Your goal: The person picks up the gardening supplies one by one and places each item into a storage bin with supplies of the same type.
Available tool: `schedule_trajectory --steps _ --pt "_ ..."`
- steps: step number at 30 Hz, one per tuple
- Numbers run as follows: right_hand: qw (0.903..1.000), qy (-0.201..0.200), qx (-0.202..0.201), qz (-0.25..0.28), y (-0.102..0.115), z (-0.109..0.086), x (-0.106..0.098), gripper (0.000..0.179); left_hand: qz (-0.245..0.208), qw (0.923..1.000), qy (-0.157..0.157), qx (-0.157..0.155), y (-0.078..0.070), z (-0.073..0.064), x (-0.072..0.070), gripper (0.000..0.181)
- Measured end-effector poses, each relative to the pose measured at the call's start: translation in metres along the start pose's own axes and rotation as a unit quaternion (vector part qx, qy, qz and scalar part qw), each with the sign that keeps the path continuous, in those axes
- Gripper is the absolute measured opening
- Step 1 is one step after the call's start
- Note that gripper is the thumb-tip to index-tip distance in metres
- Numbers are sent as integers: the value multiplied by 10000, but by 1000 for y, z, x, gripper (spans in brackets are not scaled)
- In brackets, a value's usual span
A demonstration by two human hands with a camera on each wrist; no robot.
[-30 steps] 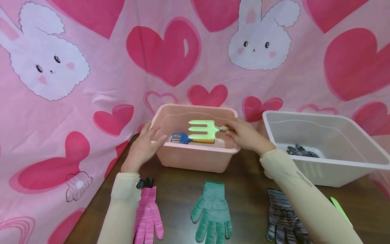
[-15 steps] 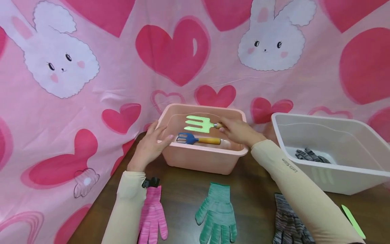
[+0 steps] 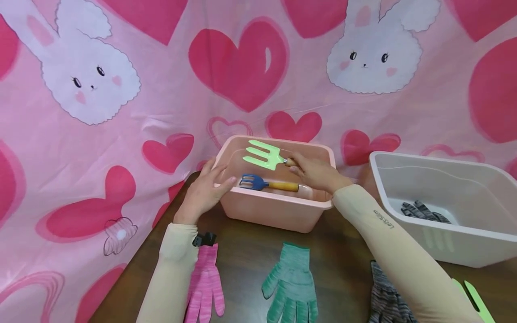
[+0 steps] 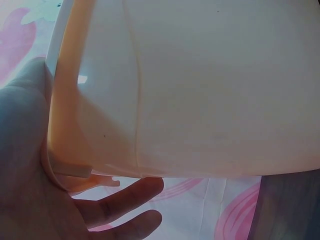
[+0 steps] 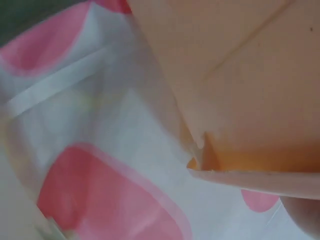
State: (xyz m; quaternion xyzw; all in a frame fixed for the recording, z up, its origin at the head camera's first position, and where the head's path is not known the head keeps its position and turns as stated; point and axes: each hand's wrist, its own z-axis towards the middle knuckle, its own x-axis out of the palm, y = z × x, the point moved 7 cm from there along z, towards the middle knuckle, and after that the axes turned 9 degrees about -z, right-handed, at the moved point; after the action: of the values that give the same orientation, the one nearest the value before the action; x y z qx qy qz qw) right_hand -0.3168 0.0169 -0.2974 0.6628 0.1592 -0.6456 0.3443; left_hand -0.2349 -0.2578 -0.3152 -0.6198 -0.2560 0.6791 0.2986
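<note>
My right hand (image 3: 317, 172) grips the wooden handle of a light-green hand fork (image 3: 264, 154), whose tines point left and slightly up over the pink bin (image 3: 274, 206). A blue hand cultivator (image 3: 252, 182) with a yellow handle lies inside that bin below the fork. At the bin's near left corner my left hand (image 3: 203, 190) holds the rim. In the left wrist view, two fingers (image 4: 132, 227) stretch along the outside, with the thumb over the rim. The right wrist view shows the bin's outer wall (image 5: 250, 90) and a fingertip; the fork is hidden there.
A grey-white bin (image 3: 468, 242) stands right, with dark striped gloves (image 3: 424, 211) inside. In front lie a pink glove (image 3: 206, 282), a green glove (image 3: 294, 282) and a dark striped glove (image 3: 385, 296). Light-green pieces (image 3: 478, 300) lie at lower right. A patterned cloth (image 3: 161, 103) hangs behind.
My right hand has lifted the green fork off the blue cultivator and tilted its tines upward. The left hand stays on the rim. The whole head view has shifted to the right.
</note>
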Motion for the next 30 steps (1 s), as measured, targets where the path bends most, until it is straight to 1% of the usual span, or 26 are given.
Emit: schedule_trajectory --steps 3,6,7,9,11,13,15,16,19,22,26,30 --pt "9996 -141 -66 -256 2 -2 -5 37 38 10000 11 5 -3 2 -1 79" --pt "9988 -100 -175 -435 4 0 -5 37 83 10000 -2 29 -5 3 -3 79" --pt "9989 -47 -166 -435 4 1 -5 42 99 9999 -5 47 -5 3 -4 80" --pt "9989 34 -105 -447 3 3 -4 59 116 9999 -39 114 -6 3 -5 78" --pt "9989 171 64 -421 2 4 -4 79 142 9997 -74 179 -6 3 -6 76" --pt "9980 273 316 -465 1 3 -4 95 157 9997 -78 179 -5 3 -6 77" --pt "9965 360 527 -542 0 2 -5 105 145 9997 -75 162 -5 3 -6 78" --pt "9957 376 616 -579 -1 1 -5 107 138 9998 -69 156 -4 3 -5 80" --pt "9948 271 689 -695 -2 0 -6 104 93 9999 -55 120 -4 3 -5 82" --pt "9960 -14 616 -651 -2 0 -10 97 75 9999 -76 96 -4 2 -4 82" --pt "9965 -410 637 -364 -1 -5 -14 87 26 9999 -103 73 -4 2 -3 80" --pt "9949 -640 772 57 7 -20 -17 82 -5 10000 -74 57 -3 -1 -1 79"
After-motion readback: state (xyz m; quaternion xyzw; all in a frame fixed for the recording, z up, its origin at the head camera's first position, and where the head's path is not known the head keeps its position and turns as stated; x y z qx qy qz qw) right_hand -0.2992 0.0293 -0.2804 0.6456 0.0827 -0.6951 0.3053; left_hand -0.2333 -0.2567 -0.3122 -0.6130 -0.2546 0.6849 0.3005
